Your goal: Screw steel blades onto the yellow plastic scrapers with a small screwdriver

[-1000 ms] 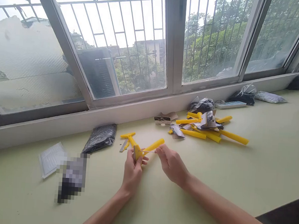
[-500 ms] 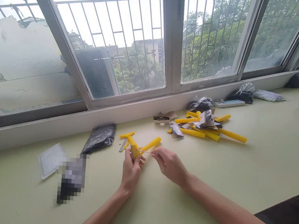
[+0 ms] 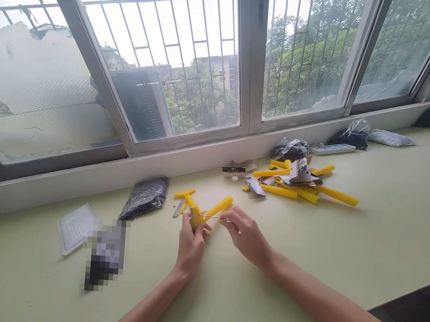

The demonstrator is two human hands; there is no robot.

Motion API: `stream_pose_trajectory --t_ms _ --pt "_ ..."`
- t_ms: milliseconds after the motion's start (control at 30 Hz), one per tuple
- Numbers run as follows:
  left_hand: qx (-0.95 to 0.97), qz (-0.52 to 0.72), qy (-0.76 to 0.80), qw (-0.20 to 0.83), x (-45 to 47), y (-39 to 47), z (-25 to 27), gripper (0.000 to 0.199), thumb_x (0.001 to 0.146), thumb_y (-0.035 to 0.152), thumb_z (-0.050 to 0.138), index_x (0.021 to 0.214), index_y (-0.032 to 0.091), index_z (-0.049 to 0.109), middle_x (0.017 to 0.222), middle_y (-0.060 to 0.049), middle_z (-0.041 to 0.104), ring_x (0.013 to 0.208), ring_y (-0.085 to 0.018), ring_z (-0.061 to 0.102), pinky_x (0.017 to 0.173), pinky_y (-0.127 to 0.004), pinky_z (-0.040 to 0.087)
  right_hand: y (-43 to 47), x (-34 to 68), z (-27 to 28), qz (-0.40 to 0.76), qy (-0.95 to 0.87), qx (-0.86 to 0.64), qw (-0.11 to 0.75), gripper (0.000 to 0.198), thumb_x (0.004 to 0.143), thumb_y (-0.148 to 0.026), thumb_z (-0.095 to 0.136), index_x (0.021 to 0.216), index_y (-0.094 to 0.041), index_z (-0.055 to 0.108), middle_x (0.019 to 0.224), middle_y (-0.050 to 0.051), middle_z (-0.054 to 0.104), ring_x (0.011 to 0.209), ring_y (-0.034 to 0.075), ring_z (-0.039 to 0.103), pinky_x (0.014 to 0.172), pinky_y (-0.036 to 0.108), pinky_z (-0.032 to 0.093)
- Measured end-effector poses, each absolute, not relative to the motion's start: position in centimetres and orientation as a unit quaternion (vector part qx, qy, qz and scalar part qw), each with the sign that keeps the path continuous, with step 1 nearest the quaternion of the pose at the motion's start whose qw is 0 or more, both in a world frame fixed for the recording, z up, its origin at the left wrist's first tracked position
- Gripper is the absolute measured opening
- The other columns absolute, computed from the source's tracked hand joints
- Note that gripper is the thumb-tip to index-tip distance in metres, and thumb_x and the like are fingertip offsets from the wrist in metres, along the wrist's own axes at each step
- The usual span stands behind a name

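Head-worn view, forward and down across the table (image 3: 349, 239) toward windows (image 3: 251, 60)

At the frame's centre, bright yellow is being shown by the held tool (image 3: 212, 210), silver-grey by the rod (image 3: 211, 216). Yellow is being repeated in the handles (image 3: 306, 195) right of centre. Pale yellow-green is being displayed by the tabletop (image 3: 234, 299) below, black by the packet (image 3: 145, 198) left of centre, a dimpled pattern by the windowpane (image 3: 39, 85) upper left.
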State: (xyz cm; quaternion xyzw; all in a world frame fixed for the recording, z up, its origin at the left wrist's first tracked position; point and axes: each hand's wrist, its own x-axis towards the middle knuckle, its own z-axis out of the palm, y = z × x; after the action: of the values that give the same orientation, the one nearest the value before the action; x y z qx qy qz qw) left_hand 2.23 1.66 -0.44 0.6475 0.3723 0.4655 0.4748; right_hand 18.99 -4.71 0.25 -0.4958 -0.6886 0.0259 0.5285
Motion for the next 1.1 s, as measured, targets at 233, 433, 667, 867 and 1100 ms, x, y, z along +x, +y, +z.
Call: stream_pose_trajectory --t_ms 233,433,667,867,1100 --pt "0.647 0.461 0.378 0.476 2.23 1.57 -0.25 0.020 0.095 0.031 0.057 0.110 0.024 0.047 0.088 -0.003 0.069 0.074 -0.016 0.066 0.072 -0.030 0.051 -5.19 18.60 0.77 0.062 -0.651 -0.574 0.493 0.028 0.107 -0.036 0.038 0.085 -0.022 0.050 0.072 0.000 0.057 0.058 0.015 0.050 0.055 0.028 0.039" --pt "0.642 0.464 0.373 0.483 2.28 1.67 -0.42 0.021 0.093 0.032 0.059 0.110 0.024 0.047 0.090 -0.003 0.070 0.074 -0.016 0.066 0.072 -0.030 0.051 -4.83 18.93 0.36 0.047 -0.685 -0.526 0.503 0.023 0.105 -0.027 0.039 0.084 -0.023 0.047 0.077 0.001 0.056 0.062 0.014 0.050 0.059 0.027 0.041" --pt "0.631 0.465 0.374 0.495 2.26 1.65 -0.26 0.024 0.092 0.033 0.061 0.110 0.024 0.047 0.088 -0.002 0.070 0.073 -0.016 0.066 0.073 -0.030 0.052 -5.22 18.51 0.52 0.011 -0.676 -0.578 0.457 0.024 0.099 -0.043 0.055 0.088 -0.022 0.052 0.080 0.002 0.064 0.064 0.016 0.057 0.057 0.027 0.039" --pt "0.646 0.462 0.376 0.477 2.27 1.84 -0.67 0.020 0.095 0.032 0.057 0.109 0.023 0.047 0.092 -0.004 0.070 0.074 -0.016 0.067 0.072 -0.030 0.052 -4.83 18.70 0.15 0.030 -0.669 -0.579 0.465 0.043 0.107 -0.038 0.038 0.067 -0.022 0.044 0.057 -0.003 0.049 0.048 0.012 0.040 0.050 0.028 0.030" --pt "0.636 0.472 0.368 0.487 2.36 1.79 -0.73 0.024 0.092 0.034 0.062 0.109 0.023 0.049 0.091 -0.004 0.070 0.073 -0.016 0.067 0.071 -0.030 0.052 -4.67 18.70 -0.10 0.035 -0.655 -0.532 0.536 0.017 0.102 -0.033 0.053 0.091 -0.022 0.061 0.083 0.004 0.066 0.069 0.017 0.059 0.061 0.029 0.046"
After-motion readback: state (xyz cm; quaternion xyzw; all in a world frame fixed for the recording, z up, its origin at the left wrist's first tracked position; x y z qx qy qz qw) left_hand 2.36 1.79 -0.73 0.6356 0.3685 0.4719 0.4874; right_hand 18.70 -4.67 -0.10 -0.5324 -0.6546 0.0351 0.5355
